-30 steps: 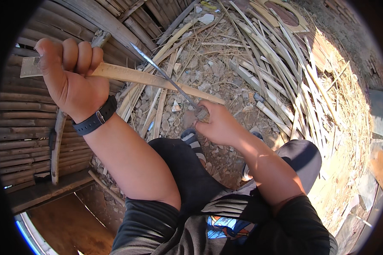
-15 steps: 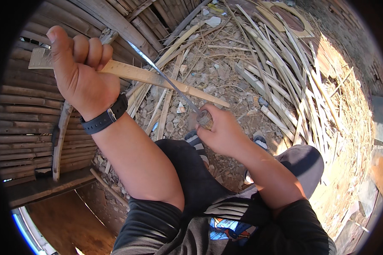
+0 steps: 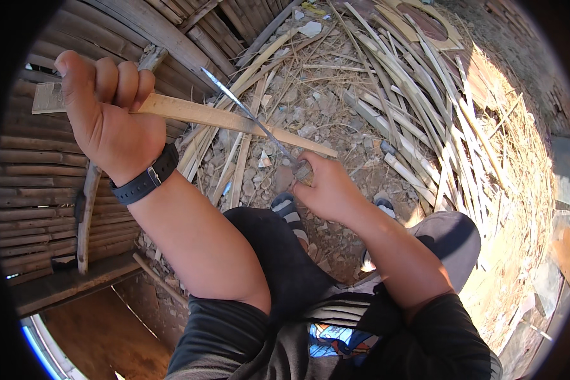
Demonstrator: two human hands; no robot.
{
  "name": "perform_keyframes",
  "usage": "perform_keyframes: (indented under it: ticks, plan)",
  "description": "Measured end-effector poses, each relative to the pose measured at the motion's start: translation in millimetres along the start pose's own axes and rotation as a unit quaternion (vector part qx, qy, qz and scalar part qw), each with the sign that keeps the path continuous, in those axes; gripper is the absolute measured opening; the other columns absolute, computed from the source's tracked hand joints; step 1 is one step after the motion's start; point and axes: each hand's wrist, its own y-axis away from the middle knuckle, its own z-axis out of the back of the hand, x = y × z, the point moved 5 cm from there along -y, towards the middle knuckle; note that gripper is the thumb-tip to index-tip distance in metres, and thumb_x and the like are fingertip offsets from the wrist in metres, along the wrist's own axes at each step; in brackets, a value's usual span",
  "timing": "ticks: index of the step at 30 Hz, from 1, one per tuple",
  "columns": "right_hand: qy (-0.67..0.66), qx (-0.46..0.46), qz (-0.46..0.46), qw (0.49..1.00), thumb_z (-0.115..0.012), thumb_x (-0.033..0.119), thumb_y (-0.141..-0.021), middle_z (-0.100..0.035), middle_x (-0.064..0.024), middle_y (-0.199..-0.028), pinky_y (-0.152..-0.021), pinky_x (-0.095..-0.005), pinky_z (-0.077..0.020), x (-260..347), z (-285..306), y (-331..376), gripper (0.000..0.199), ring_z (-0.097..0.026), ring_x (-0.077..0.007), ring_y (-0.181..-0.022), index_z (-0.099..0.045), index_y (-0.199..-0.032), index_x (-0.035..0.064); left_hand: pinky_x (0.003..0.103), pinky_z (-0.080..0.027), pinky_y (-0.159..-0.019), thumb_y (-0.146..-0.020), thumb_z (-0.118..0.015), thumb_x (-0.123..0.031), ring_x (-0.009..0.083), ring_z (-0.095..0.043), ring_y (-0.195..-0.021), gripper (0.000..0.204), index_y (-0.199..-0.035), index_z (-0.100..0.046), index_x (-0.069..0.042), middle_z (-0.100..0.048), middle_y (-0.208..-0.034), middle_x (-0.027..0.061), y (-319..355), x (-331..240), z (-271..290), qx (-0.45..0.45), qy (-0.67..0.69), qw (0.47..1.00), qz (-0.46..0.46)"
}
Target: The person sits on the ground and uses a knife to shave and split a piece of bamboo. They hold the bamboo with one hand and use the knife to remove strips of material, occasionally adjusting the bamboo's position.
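Observation:
My left hand [image 3: 114,117] is raised at the upper left, its fingers closed round a flat, pale bamboo strip [image 3: 196,111]. One end of the strip sticks out past the thumb side, and the other slants down to the right. In front of my knees, my right hand [image 3: 329,190] grips the wooden handle of a long-bladed knife [image 3: 254,118]. The blade points up and to the left, crossing the strip near its middle and appearing to touch it. Part of the handle is hidden by my fingers.
Many split bamboo strips [image 3: 411,107] lie heaped at the upper right beside straw. A bamboo wall [image 3: 44,164] stands on the left, with a wooden pole [image 3: 87,215] against it. Rubble and shavings [image 3: 291,114] cover the ground before my sandalled feet [image 3: 289,212].
The bamboo strip and my left hand have shifted slightly left and down. The knife's blade has tilted and its tip now sits lower; my right hand has turned a little on the handle.

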Motion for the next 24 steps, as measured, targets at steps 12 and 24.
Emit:
perform_keyframes:
  ticks: [12, 24]
  plan:
    - [0.026, 0.006, 0.009, 1.0, -0.068, 0.016, -0.079, -0.059, -0.0218, -0.064, -0.064, -0.0456, -0.0501, 1, -6, 4, 0.046, -0.064, -0.0367, -0.064, -0.058, -0.119, -0.0049, 0.027, -0.021, -0.052, -0.096, -0.069, -0.036, 0.0083, -0.018, -0.052, 0.035, -0.073, -0.047, -0.021, -0.024, -0.06, -0.0074, -3, -2, 17, 0.015, 0.045, 0.999, 0.025]
    - [0.008, 0.049, -0.039, 0.998, -0.068, 0.015, -0.077, -0.067, -0.0275, -0.082, -0.075, -0.0465, -0.0523, 6, 6, -1, 0.047, -0.068, -0.0405, -0.08, -0.059, -0.118, -0.0058, 0.027, -0.021, -0.052, -0.095, -0.068, -0.043, 0.0079, -0.019, -0.052, 0.044, -0.067, -0.043, -0.02, -0.025, -0.06, -0.0073, -4, -1, 12, 0.074, 0.041, 0.996, 0.029]
